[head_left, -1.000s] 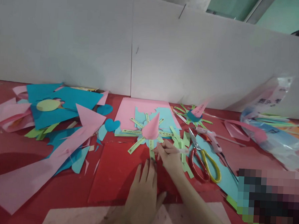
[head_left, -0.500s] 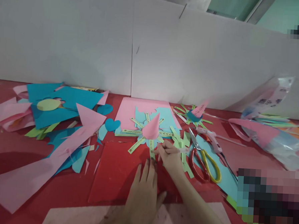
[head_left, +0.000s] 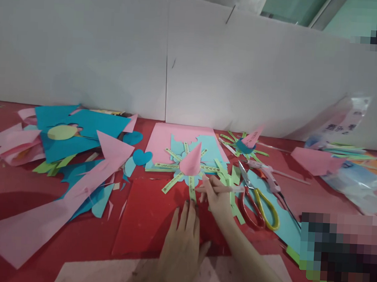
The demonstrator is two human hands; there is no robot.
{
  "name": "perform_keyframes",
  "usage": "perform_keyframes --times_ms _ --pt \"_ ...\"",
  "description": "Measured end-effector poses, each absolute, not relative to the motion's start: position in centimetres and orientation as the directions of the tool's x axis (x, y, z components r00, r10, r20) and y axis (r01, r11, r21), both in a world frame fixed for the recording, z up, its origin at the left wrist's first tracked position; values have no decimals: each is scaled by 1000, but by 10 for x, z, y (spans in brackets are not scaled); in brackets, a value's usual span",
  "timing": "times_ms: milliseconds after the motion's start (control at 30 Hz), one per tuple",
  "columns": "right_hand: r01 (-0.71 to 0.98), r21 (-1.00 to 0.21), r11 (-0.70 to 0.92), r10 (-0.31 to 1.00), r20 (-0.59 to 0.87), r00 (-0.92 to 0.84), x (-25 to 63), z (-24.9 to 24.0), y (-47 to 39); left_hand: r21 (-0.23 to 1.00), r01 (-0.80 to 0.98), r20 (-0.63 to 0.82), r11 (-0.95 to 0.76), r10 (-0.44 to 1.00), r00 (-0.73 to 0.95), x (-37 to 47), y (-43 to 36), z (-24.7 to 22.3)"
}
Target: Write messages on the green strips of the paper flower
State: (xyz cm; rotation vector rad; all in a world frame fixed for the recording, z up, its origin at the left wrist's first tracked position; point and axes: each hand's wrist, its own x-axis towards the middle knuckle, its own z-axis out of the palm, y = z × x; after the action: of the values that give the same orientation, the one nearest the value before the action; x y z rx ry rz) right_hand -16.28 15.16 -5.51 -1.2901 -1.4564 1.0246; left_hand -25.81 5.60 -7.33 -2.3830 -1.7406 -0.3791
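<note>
A pink paper cone (head_left: 191, 161) rises from a light blue flower base with green strips around it, marked with dark writing. My right hand (head_left: 215, 195) is closed on a pen (head_left: 228, 189), its tip by the front green strip (head_left: 191, 189). Flat on the red sheet (head_left: 146, 214), my left hand (head_left: 183, 233) has its fingers spread, with the fingertips at the lower end of that strip. Right of my right hand lie scissors (head_left: 252, 187) with one red and one yellow handle.
Pink and blue paper scraps (head_left: 81, 131) cover the left. At the right are a glue gun (head_left: 270, 179), a second cone piece (head_left: 245, 146) and a plastic bag (head_left: 350, 183). A white panel (head_left: 242, 76) stands behind.
My right hand has shifted slightly to the right, and the pen in it lies flatter. The pink piece by the plastic bag at the right has changed shape. My left hand has hardly moved.
</note>
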Motion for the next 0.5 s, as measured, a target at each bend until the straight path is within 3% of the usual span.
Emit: perform_keyframes --times_ms 133,500 --pt "343 -935 84 996 65 -65 -164 -56 151 0 950 312 -312 903 297 -258 56 -73" --pt "433 -898 78 996 56 -63 -164 -61 153 -29 945 373 -326 873 313 -259 56 -73"
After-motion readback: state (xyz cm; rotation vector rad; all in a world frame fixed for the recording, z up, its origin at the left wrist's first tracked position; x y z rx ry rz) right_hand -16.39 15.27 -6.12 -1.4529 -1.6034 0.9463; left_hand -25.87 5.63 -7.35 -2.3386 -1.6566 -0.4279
